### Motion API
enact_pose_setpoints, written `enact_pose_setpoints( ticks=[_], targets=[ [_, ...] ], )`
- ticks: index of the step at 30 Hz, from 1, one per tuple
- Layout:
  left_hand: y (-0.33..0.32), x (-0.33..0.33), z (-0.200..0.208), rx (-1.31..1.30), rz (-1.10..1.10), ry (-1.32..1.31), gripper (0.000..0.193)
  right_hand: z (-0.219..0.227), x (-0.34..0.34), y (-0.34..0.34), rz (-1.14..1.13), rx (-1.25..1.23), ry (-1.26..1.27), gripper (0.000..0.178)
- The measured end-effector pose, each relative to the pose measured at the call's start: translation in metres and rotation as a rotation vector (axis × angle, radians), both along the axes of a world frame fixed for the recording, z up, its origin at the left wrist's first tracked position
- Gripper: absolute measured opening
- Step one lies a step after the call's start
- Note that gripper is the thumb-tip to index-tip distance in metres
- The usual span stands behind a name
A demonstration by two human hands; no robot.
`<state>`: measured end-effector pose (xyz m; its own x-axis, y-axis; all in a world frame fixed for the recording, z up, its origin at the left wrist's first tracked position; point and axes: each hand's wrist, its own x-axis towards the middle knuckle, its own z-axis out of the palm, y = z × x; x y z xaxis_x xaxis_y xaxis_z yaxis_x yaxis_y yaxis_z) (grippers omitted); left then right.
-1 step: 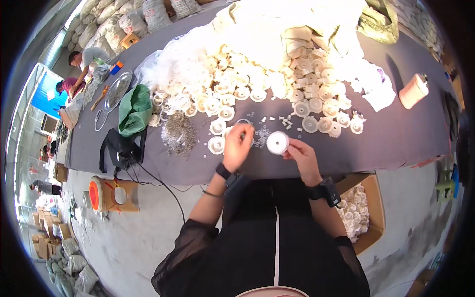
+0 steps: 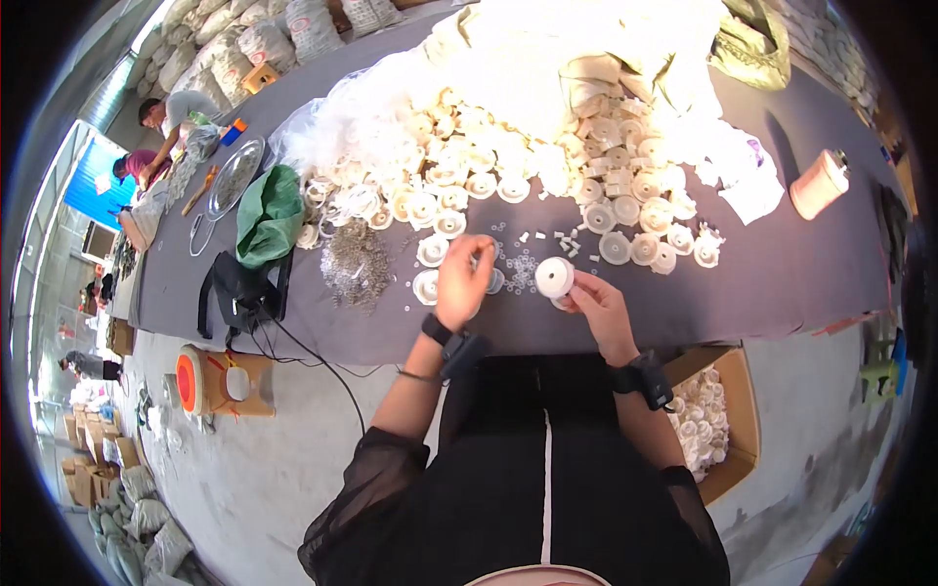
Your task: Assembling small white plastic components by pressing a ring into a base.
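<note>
My right hand (image 2: 599,305) grips a round white plastic part (image 2: 555,277) by its edge, its face with a small dark centre hole turned up. To its left my left hand (image 2: 463,281) hovers over the table, fingers curled together; anything between the fingertips is too small to make out. Beneath and beside that hand sit white plastic cups (image 2: 432,251), partly covered by it. Small clear rings (image 2: 521,272) lie scattered between my hands. Several short white cylinders (image 2: 567,241) rest just beyond them.
Piles of white plastic parts (image 2: 616,186) cover the far middle of the grey-covered table (image 2: 723,293). At left lie a heap of small metal pieces (image 2: 354,266), a green bag (image 2: 269,217) and a black bag (image 2: 242,293) with cables. A thread spool (image 2: 819,186) stands right; a carton (image 2: 738,410) sits below.
My left hand has shifted slightly to the left and turned. The white plastic part in my right hand has tilted and moved a little to the right.
</note>
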<state>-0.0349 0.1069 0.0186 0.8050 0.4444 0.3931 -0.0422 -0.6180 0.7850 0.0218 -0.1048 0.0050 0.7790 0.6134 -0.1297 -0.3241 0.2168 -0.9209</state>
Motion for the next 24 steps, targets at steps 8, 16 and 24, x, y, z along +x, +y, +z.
enact_pose_setpoints(
  ticks=[8, 16, 24],
  targets=[
    [0.098, 0.028, -0.023, 0.542, 0.265, -0.002, 0.046, -0.009, -0.001, -0.006, -0.205, -0.176, -0.122, 0.027],
    [0.085, 0.032, -0.015, 0.300, -0.019, 0.093, 0.043, -0.013, -0.002, -0.009, -0.249, -0.147, -0.153, 0.020],
    [0.047, 0.010, -0.025, 0.402, -0.037, 0.134, 0.040, -0.031, -0.005, 0.000, -0.395, -0.447, -0.761, 0.041]
  ],
)
